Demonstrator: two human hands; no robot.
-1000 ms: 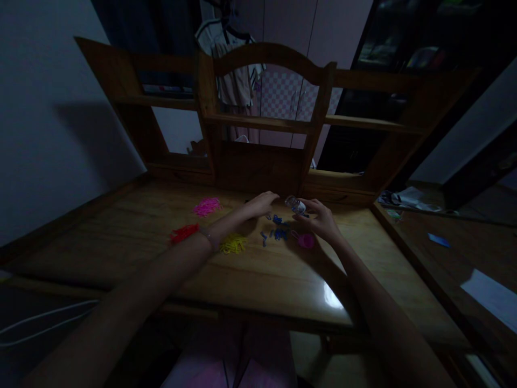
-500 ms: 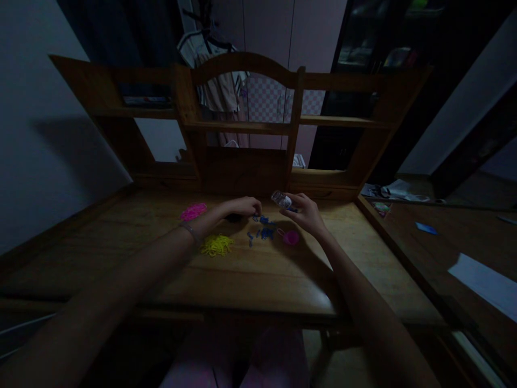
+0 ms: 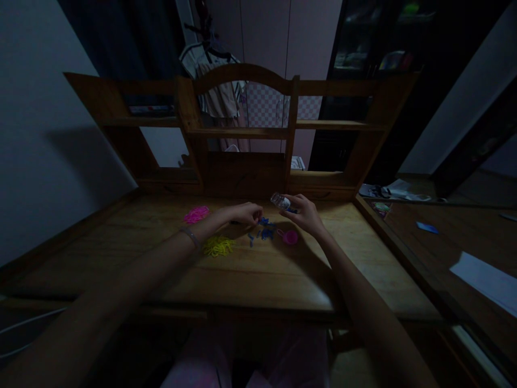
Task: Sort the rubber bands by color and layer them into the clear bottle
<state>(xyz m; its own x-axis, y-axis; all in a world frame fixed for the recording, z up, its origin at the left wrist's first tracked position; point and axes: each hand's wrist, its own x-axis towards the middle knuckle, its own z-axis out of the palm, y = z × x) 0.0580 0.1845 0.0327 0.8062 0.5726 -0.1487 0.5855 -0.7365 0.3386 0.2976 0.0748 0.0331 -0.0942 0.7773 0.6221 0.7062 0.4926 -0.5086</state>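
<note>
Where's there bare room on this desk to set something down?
Bare desktop lies between the right forearm and right rim, and between the yellow pile and front edge. Crowded: blue pieces between left hand and pink cup; right hand holds a bottle nearby.

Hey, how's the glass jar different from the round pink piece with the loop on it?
The glass jar is clear with a pale label, while the round pink piece is pink, with a loop at one side. The glass jar is held tilted in the right hand; the round pink piece rests on the desk, with no hand holding it. Both are on the right hand's side.
</note>
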